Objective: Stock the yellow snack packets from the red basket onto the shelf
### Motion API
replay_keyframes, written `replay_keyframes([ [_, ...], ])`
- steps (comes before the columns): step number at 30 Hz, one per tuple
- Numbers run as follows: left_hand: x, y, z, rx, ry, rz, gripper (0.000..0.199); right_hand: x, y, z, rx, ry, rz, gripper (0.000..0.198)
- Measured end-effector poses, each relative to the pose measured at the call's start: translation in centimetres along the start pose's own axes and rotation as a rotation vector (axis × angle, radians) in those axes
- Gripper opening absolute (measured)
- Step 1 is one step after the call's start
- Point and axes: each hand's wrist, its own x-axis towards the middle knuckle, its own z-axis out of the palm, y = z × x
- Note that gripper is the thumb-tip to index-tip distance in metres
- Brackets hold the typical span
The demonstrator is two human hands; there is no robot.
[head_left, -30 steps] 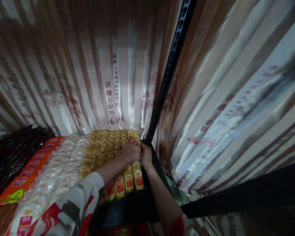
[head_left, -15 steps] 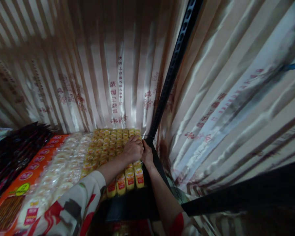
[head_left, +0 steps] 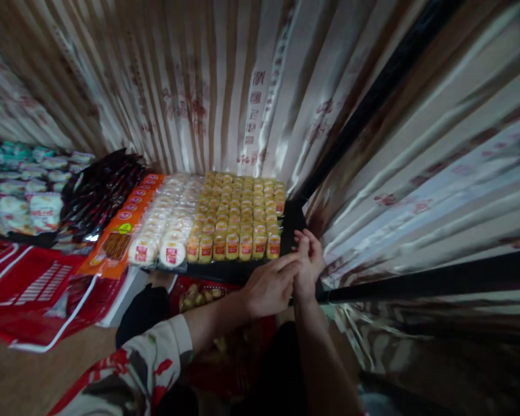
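My left hand reaches across from the left, its fingers stretched out and resting against my right hand. Palm inward, my right hand is open with its fingers apart and slightly bent. The two hands touch each other, and I see nothing held in either. They are just in front of and to the right of the rows of small yellow wrapped cakes, apart from them. The cakes stand in several tight rows on a black shelf, with labels facing me.
Left of the yellow cakes are white round wrapped cakes, an orange snack bag, dark packets and green-white packs. Red bags lie below. A black post and printed curtains border the shelf.
Both hands have come back from the right edge of the yellow cakes toward me and now meet in front of the shelf. The view has shifted, showing more to the left and below.
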Motion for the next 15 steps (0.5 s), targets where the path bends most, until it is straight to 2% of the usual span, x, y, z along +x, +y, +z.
replay_keyframes([
  [3,-6.3,1.2,1.0,-0.088,0.089,-0.029,0.045,-6.4,-0.3,-0.8,0.027,-0.016,0.055,0.045],
  [5,-10.6,1.5,1.4,-0.109,0.101,-0.091,0.045,-10.7,0.7,-1.2,0.045,-0.056,0.083,0.042],
  [7,-14.5,1.2,1.7,-0.119,0.114,-0.179,0.040,-14.7,2.6,-1.4,-0.028,-0.139,0.157,0.042],
  [9,-17.6,0.3,2.0,-0.113,0.129,-0.320,0.034,-18.0,4.7,-1.4,-0.204,-0.349,0.227,0.038],
  [11,-19.6,-1.1,2.2,-0.090,0.164,-0.539,0.030,-20.5,6.8,-1.1,-0.348,-0.549,0.253,0.031],
  [13,-20.8,-3.0,2.2,-0.031,0.163,-0.787,0.028,-22.1,8.5,-0.4,-0.431,-0.781,0.264,0.028],
  [15,-21.2,-5.1,2.0,0.060,0.111,-1.011,0.028,-23.1,9.8,0.5,-0.461,-0.934,0.248,0.029],
])
